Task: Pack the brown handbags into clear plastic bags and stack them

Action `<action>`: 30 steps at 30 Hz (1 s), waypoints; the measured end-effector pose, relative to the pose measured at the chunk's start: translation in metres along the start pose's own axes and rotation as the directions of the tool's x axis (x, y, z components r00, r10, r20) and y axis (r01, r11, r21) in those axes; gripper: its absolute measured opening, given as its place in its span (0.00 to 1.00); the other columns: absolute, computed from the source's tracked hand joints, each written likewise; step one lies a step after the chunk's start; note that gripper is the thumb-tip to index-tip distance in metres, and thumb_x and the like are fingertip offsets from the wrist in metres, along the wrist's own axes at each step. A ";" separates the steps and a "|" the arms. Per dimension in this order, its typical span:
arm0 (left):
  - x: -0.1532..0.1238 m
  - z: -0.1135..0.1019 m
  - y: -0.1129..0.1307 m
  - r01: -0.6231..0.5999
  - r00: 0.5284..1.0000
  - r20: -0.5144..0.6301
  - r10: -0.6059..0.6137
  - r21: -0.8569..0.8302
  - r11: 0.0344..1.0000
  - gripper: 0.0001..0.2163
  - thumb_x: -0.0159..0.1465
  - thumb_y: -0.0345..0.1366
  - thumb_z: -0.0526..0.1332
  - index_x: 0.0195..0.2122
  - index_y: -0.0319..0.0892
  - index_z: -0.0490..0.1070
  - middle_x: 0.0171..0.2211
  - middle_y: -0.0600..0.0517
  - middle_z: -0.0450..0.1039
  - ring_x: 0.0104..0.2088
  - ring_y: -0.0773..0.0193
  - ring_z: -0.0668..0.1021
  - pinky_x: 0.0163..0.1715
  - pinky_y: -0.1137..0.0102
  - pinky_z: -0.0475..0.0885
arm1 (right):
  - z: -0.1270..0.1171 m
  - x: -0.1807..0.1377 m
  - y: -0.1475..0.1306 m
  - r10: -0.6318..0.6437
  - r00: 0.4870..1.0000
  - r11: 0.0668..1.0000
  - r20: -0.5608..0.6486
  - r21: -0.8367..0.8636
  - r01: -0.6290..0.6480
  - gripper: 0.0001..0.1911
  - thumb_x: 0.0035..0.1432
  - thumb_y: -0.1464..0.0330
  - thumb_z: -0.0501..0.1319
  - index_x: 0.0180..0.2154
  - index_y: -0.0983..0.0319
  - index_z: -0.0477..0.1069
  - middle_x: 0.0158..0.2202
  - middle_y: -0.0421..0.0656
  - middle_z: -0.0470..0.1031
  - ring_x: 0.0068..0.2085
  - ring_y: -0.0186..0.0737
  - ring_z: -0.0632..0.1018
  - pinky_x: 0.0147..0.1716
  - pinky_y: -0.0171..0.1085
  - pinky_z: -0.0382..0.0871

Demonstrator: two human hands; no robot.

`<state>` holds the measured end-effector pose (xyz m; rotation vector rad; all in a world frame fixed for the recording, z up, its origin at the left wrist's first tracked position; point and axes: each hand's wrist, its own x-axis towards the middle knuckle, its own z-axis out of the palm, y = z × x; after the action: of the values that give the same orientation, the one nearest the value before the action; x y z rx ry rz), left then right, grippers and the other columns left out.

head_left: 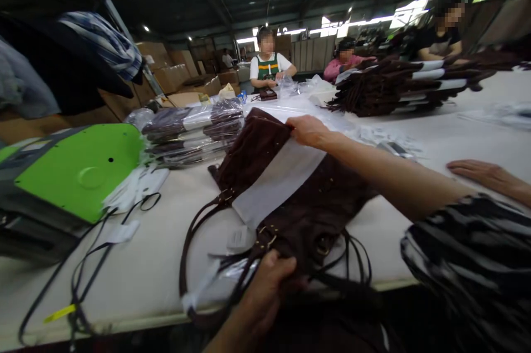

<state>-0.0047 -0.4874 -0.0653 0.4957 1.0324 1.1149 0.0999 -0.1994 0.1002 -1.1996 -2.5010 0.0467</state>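
Observation:
A dark brown handbag (315,198) lies across the near edge of the white table, with a pale paper band (277,181) around it. My right hand (309,130) is closed on the bag's far edge, beside the band's upper end. Closer to me, my left hand (271,278) grips the bag's near part, just below a metal buckle (267,235); its fingertips are partly hidden. Brown strap handles (186,253) loop out to the left. A white tag (239,238) and some clear plastic lie beside the buckle.
A green-sided machine (83,170) and black cords (78,275) are at left. Behind the bag are plastic-wrapped brown bags (191,131); stacked brown bags (398,87) lie far right. Another person's hand (485,173) rests on the table (448,137). Several people work beyond.

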 end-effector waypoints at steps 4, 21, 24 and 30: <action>0.006 0.061 -0.018 0.123 0.957 0.274 -0.100 -0.070 0.990 0.26 0.53 0.45 0.71 0.50 0.39 0.70 0.52 0.39 0.73 0.47 0.55 0.79 0.45 0.66 0.73 | 0.009 0.008 -0.037 -0.176 0.982 0.983 -0.072 0.035 0.179 0.26 0.59 0.76 0.60 0.59 0.66 0.64 0.54 0.48 0.73 0.54 0.47 0.74 0.53 0.44 0.66; 0.055 -0.157 0.089 -0.154 0.810 0.407 0.423 0.842 -0.517 0.30 0.52 0.24 0.52 0.58 0.41 0.69 0.62 0.46 0.66 0.60 0.53 0.71 0.61 0.54 0.65 | 0.056 -0.244 0.074 0.388 0.637 0.589 0.666 0.352 -0.727 0.11 0.57 0.62 0.61 0.37 0.63 0.70 0.27 0.42 0.77 0.25 0.36 0.78 0.23 0.31 0.69; 0.069 -0.151 0.094 -0.111 0.814 0.348 0.465 0.879 -0.464 0.28 0.55 0.25 0.49 0.58 0.36 0.68 0.62 0.44 0.66 0.60 0.55 0.71 0.62 0.58 0.65 | 0.062 -0.222 0.075 0.508 0.787 0.815 0.350 0.101 -0.570 0.14 0.60 0.65 0.59 0.48 0.62 0.69 0.37 0.46 0.79 0.36 0.41 0.80 0.34 0.34 0.71; 0.089 -0.126 0.114 0.043 0.827 0.147 0.543 0.946 -0.321 0.27 0.58 0.25 0.47 0.58 0.38 0.69 0.56 0.48 0.73 0.55 0.57 0.76 0.58 0.64 0.69 | 0.077 -0.184 0.101 0.507 0.810 0.858 0.295 -0.084 -0.506 0.12 0.58 0.67 0.62 0.43 0.63 0.77 0.48 0.54 0.76 0.48 0.52 0.78 0.43 0.41 0.70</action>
<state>-0.1633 -0.3807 -0.0747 2.1152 2.2658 0.3558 0.2547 -0.2654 -0.0472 -1.9646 -2.3361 0.3996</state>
